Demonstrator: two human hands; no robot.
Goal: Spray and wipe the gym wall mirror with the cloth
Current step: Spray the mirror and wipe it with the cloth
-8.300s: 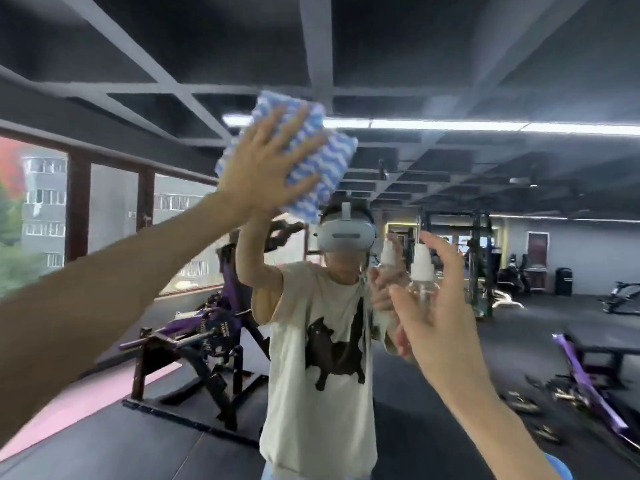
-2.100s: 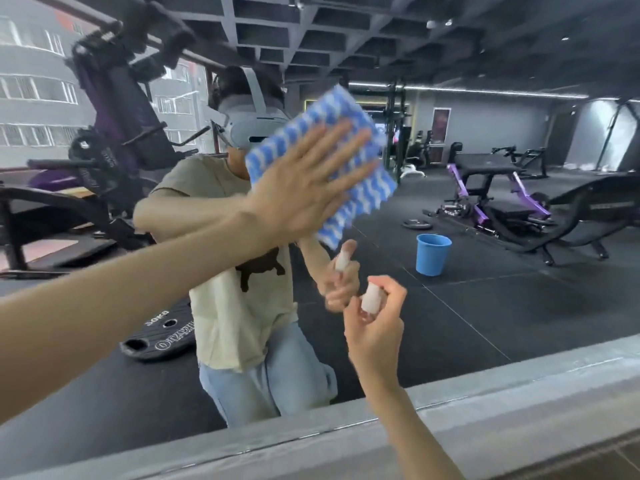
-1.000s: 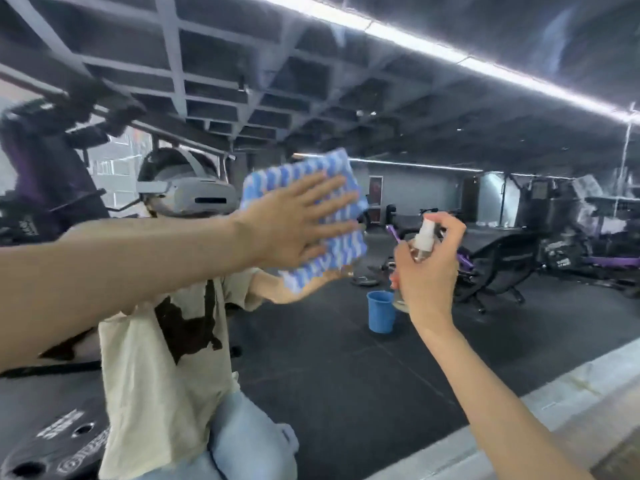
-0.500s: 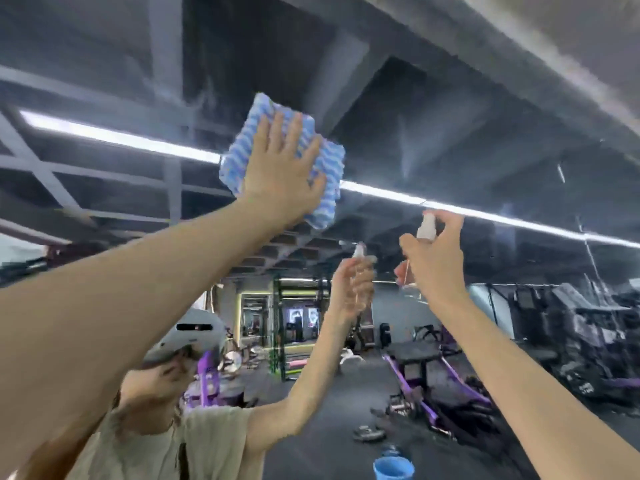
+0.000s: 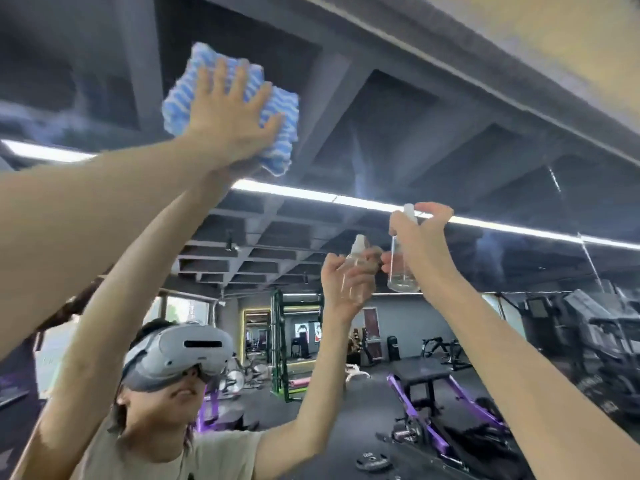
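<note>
Dark coffered ceiling (image 5: pixel 398 98), long light strip (image 5: pixel 287 191), black floor (image 5: pixel 363 410), purple-framed bench (image 5: pixel 422 377), green rack (image 5: pixel 277 341).

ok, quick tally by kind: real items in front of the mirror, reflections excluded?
Hands: 2, left hand and right hand
Blue-and-white cloth: 1, pressed against the mirror under the flat left hand
Clear spray bottle: 1, gripped by the right hand
Total: 4
</note>
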